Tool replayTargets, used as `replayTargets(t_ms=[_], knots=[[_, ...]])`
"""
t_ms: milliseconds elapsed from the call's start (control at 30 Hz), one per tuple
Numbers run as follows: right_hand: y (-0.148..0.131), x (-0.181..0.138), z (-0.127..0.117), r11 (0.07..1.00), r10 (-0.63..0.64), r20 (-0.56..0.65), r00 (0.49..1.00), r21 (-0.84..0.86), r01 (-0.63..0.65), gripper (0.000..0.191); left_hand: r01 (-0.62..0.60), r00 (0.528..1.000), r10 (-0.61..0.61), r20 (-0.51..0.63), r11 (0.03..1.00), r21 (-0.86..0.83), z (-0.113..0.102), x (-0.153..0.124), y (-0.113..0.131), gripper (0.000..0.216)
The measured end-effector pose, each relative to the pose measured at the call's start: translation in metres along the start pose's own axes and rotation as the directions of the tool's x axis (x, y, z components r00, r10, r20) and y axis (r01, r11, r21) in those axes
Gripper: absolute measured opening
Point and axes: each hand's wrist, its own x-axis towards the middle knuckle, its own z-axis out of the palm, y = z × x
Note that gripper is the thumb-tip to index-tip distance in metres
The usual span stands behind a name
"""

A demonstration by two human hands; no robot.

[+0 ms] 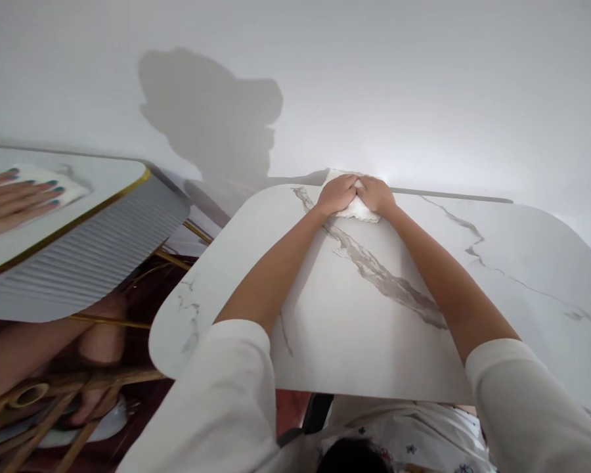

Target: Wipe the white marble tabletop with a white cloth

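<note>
Both of my arms reach forward over a white marble-patterned table (335, 355) to its far edge by the wall. There my left hand (338, 194) and my right hand (377, 195) lie side by side, their fingertips meeting. Under them is a crumpled white cloth (362, 211), pressed against the tabletop. The fingers are bent over the cloth, and part of it shows in front of and behind the hands. How tightly each hand grips it is partly hidden.
At left stands a second white table (123, 172) with gold trim and a ribbed grey side. Another person's hand (17, 200) lies flat on a white cloth there. A bamboo rack (79, 381) and that person's foot show below. A wall (423, 85) rises behind both tables.
</note>
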Motion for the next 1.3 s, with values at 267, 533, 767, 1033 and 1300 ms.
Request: replayTargets(t_ms=[267,533,767,1033,1300], knots=[[-0.012,-0.020,0.000,0.995,-0.006,-0.007,1.000,-0.102,0.005,0.047,-0.075,0.997,0.074,0.013,0.991,0.112,-0.002,-0.016,0.009,0.046],[-0.050,-0.079,-0.012,0.992,0.017,0.052,0.999,-0.125,-0.010,0.055,-0.107,0.993,0.097,0.072,0.982,0.158,-0.011,-0.072,0.027,0.050],[-0.093,-0.142,-0.023,0.997,-0.006,0.053,0.999,-0.072,0.010,0.057,-0.147,0.989,0.140,0.055,0.976,0.160,-0.034,-0.150,0.058,0.052],[-0.136,-0.228,-0.040,0.995,-0.096,0.043,0.994,-0.003,0.096,0.060,-0.015,0.995,-0.002,0.100,0.985,0.174,-0.056,-0.244,0.115,0.056],[-0.099,-0.281,-0.072,0.994,-0.106,0.080,0.991,0.041,0.103,0.059,0.037,0.989,-0.053,0.138,0.992,0.121,-0.036,-0.255,0.179,0.057]])
